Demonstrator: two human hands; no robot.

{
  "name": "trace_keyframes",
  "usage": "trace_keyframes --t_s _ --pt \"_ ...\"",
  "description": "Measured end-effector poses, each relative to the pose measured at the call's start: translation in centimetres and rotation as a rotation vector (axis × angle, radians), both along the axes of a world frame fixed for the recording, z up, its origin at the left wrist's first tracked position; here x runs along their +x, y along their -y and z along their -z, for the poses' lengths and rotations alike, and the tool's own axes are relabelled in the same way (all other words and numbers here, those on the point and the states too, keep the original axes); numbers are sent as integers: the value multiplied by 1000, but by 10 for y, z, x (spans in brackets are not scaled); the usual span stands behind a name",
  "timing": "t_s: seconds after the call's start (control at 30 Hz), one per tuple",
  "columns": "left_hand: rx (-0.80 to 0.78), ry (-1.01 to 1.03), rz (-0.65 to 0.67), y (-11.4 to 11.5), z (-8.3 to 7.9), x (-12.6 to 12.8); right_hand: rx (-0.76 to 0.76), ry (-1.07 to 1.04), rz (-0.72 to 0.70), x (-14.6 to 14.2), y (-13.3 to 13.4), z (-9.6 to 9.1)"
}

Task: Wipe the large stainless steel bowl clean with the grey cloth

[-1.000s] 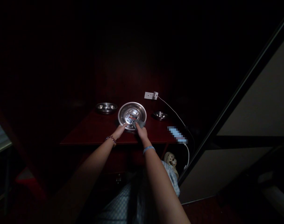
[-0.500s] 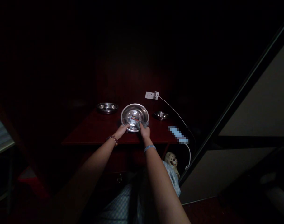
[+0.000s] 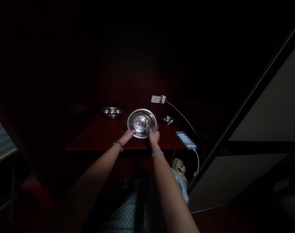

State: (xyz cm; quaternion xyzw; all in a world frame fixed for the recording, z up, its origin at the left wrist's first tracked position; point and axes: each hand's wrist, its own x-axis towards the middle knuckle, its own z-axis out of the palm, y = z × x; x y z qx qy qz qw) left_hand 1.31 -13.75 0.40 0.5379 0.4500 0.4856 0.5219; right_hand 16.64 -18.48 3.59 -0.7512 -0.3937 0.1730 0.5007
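Note:
A shiny metal basin (image 3: 138, 117) with a label on its bottom is tilted toward me above the dark red desk (image 3: 89, 137). My left hand (image 3: 127, 137) is closed on its near left rim, thumb on the inside. In my right hand (image 3: 154, 136) is a grey cloth (image 3: 153, 127), pinched against the right inner side of the basin; the fingers below are hidden. To the left stands a wider metal dish (image 3: 112, 112), and on the right a small metal bowl (image 3: 168, 120).
A white socket (image 3: 156, 99) on the back wall holds a charger plug (image 3: 163, 99), its cable running down to the right. A blurred-out blue object (image 3: 186, 140) lies at the desk's right end. Below it is a beige clog (image 3: 178, 165).
The basin and both hands have shifted slightly right in view, along with the whole scene. The basin's tilt has altered a little, and the cloth has moved slightly up and right.

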Motion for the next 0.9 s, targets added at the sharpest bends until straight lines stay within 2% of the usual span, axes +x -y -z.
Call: trace_keyframes --t_s 0.3,0.6,0.9 --pt "50 -52 50 2 0 -1 17 -33 16 4 1 1" --pt "115 10 63 10 -2 0 55 -42 -7 2 1 4" --pt "160 15 71 8 0 2 -54 -74 -21 -3 5 1"
